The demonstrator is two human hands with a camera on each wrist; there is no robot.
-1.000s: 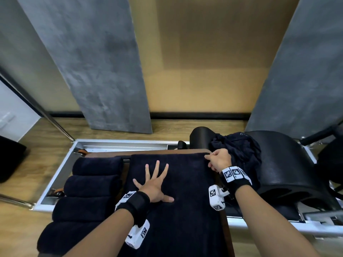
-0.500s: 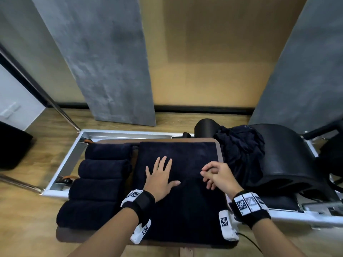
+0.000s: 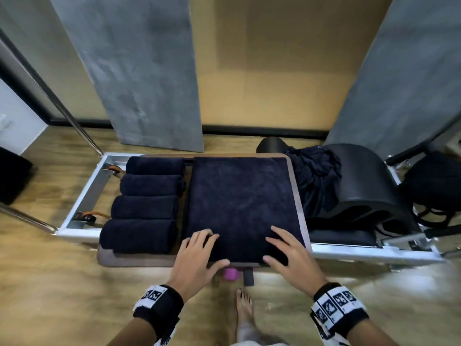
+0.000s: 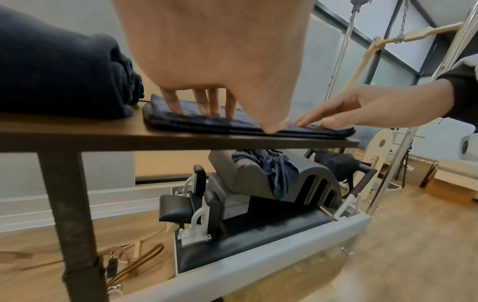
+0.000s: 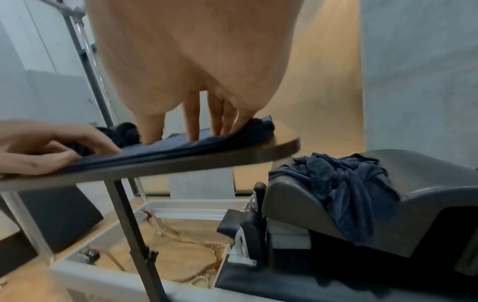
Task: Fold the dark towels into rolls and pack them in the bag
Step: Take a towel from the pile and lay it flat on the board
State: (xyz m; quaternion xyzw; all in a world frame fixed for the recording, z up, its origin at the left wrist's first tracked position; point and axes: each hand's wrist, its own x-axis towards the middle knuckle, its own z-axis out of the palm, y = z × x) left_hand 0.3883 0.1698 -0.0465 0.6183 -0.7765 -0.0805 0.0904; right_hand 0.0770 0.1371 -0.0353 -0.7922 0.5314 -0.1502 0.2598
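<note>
I rest both hands, left hand point(image 3: 197, 255) and right hand point(image 3: 289, 255), fingers spread, on the folded towel's point(image 3: 239, 203) lower edge, positioned to start rolling.

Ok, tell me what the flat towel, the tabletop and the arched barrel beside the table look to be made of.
Flat towel: dark navy terry cloth, going by its fuzzy matte pile and soft stacked edges in the left wrist view.
Tabletop: probably brown wood-look laminate or coated board; thin, smooth, faint sheen.
Arched barrel: seemingly padding covered in black vinyl or leather-like upholstery; smooth surface with a dull shine.
</note>
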